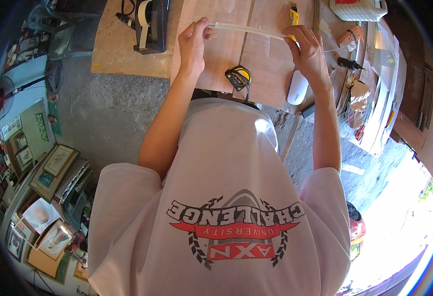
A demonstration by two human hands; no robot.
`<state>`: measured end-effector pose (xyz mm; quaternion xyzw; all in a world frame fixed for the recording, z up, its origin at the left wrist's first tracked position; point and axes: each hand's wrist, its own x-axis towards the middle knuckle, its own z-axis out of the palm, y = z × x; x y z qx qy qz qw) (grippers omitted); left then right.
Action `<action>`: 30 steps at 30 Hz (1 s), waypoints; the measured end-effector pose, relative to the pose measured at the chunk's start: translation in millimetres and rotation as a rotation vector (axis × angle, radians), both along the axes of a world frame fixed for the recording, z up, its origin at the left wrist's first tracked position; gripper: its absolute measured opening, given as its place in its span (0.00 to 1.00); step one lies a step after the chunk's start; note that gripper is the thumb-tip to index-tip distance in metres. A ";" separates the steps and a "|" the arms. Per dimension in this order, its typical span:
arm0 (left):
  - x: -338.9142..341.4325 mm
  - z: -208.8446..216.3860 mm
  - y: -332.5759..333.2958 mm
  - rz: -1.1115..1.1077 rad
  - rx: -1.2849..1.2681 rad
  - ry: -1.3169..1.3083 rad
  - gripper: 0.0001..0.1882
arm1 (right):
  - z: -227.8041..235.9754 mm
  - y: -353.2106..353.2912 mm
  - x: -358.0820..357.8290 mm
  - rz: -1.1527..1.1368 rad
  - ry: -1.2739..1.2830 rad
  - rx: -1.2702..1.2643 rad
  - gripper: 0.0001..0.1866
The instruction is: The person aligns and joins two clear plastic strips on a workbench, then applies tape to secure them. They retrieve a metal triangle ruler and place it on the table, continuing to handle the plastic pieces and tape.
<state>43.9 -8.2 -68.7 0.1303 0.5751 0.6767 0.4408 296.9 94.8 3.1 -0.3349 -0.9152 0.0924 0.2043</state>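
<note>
Both my hands are raised over a wooden workbench (216, 52), with a thin whitish strip (248, 30) stretched between them. My left hand (192, 44) pinches the strip's left end between thumb and fingers. At its other end, my right hand (306, 49) grips the strip with bent fingers. Just beyond the right fingers lies a yellow utility knife (294, 17). A yellow and black tape measure (238, 77) sits below the strip, near the bench's front edge. Beneath my right wrist is a smooth white oblong object (298, 89), partly covered.
A black tape dispenser (152, 24) with a roll stands on the left. To the right are a white jug (358, 9), an orange tool (350, 35), a black tool (349, 64) and red-handled scissors (359, 132). Picture frames (53, 170) and a fan (1, 97) fill the left side.
</note>
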 end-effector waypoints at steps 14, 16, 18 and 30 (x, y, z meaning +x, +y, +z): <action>-0.2 -2.3 0.9 0.002 -0.003 -0.025 0.13 | -9.4 -5.2 -63.8 0.098 0.065 0.081 0.07; 0.2 -3.1 1.3 0.010 0.011 -0.037 0.13 | -10.5 -7.9 -76.7 0.110 0.070 0.076 0.07; -0.1 -3.5 0.5 -0.010 0.004 0.005 0.14 | -11.8 -10.4 -88.1 0.124 0.085 0.090 0.07; -0.9 -5.9 0.8 -0.012 0.043 -0.019 0.14 | -20.7 -21.1 -129.4 0.120 0.112 0.133 0.07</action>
